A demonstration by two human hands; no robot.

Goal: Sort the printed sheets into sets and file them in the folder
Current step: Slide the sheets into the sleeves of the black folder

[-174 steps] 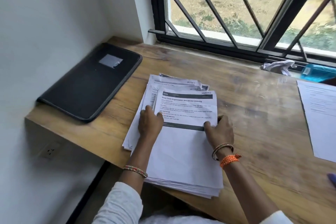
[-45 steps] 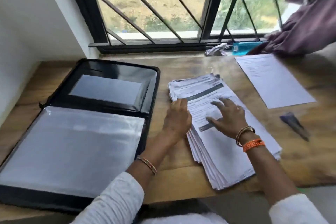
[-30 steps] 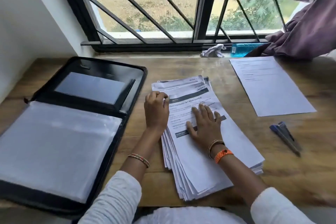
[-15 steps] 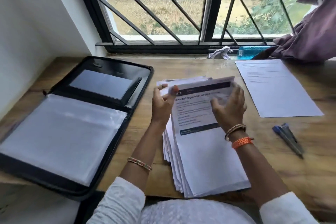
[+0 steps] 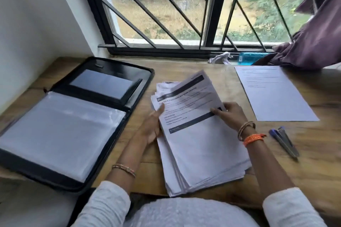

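Observation:
A thick stack of printed sheets (image 5: 201,156) lies on the wooden desk in front of me, its near end hanging over the desk edge. The top sheet (image 5: 190,96) is lifted and curled at its far end. My right hand (image 5: 227,115) pinches that sheet at its right edge. My left hand (image 5: 153,127) rests against the stack's left side with fingers straight, thumb on the top sheet. The black folder (image 5: 129,86) lies open to the left, with clear plastic sleeves (image 5: 60,131) on its near half.
A single printed sheet (image 5: 273,92) lies at the right. A blue stapler (image 5: 284,140) sits on the desk right of my right wrist. Crumpled paper (image 5: 220,58), a blue pack (image 5: 251,58) and a purple curtain (image 5: 313,42) are by the barred window.
The folder was opened since the earliest frame. In the last second my right hand went from pressing flat on the stack to lifting the top sheet's far end, which now swings rightward.

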